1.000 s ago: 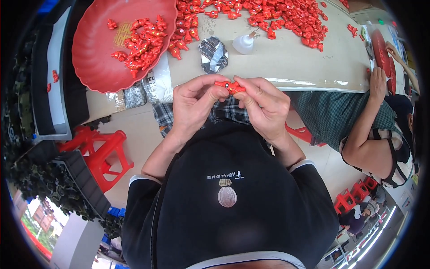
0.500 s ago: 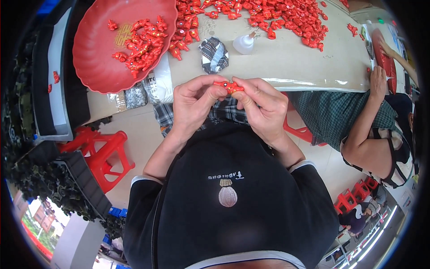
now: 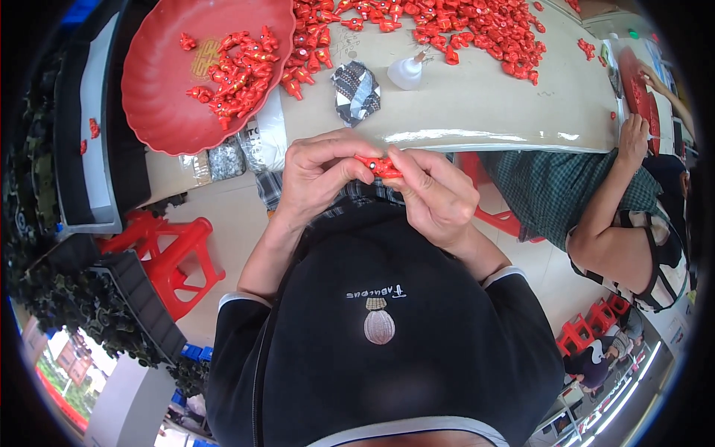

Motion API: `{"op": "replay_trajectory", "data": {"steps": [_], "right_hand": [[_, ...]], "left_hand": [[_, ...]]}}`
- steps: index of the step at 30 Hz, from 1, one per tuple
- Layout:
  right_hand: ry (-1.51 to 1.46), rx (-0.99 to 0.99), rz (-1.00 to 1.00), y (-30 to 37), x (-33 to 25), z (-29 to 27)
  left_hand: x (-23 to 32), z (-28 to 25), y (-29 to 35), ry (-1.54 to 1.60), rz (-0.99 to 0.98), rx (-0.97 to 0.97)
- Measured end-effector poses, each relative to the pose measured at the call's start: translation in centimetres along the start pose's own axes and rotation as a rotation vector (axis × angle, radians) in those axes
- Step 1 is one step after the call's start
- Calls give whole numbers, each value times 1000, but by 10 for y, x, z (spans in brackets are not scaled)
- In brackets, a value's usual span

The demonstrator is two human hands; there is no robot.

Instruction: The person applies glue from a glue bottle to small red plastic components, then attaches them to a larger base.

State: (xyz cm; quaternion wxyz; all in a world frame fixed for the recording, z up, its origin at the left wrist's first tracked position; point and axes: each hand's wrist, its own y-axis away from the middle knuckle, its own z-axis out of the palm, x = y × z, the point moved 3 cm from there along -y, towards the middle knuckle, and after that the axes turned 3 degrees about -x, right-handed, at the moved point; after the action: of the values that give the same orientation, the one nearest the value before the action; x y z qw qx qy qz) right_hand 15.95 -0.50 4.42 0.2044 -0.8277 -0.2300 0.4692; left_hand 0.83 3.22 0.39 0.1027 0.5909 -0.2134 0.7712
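Note:
Just off the table's near edge, a small glossy red figurine (image 3: 382, 167) with a dark, white-ringed eye spot spans the gap between my two hands. My left hand (image 3: 313, 175) pinches its left end between thumb and fingers. Closed on its right end is my right hand (image 3: 441, 190); those fingertips partly hide the piece. Beyond them lies a round black, white and grey patterned bundle (image 3: 356, 95). A small white squeeze bottle (image 3: 405, 74) with a thin tip stands to its right.
A large red scalloped bowl (image 3: 153, 82) holding several similar figurines is at the far left. A big heap of red figurines (image 3: 477, 33) covers the table's back. To the left is a red stool (image 3: 179, 257); on the right a co-worker's arm (image 3: 614, 194) reaches over the table.
Both my hands have come slightly nearer my body with the figurine. My right fingers have shifted on it. The co-worker's hand at the right has moved a little.

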Motion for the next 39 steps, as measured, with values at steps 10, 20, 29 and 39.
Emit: {"op": "replay_trajectory", "data": {"steps": [10, 20, 29, 39], "right_hand": [[27, 11, -11, 2, -3, -1], [-98, -19, 218, 4, 6, 2], [-114, -24, 256, 5, 8, 3], [-124, -34, 253, 3, 9, 2]], "left_hand": [[4, 1, -1, -26, 27, -30], [2, 5, 0, 26, -92, 35], [1, 5, 1, 14, -146, 66], [1, 4, 0, 27, -123, 62]]}}
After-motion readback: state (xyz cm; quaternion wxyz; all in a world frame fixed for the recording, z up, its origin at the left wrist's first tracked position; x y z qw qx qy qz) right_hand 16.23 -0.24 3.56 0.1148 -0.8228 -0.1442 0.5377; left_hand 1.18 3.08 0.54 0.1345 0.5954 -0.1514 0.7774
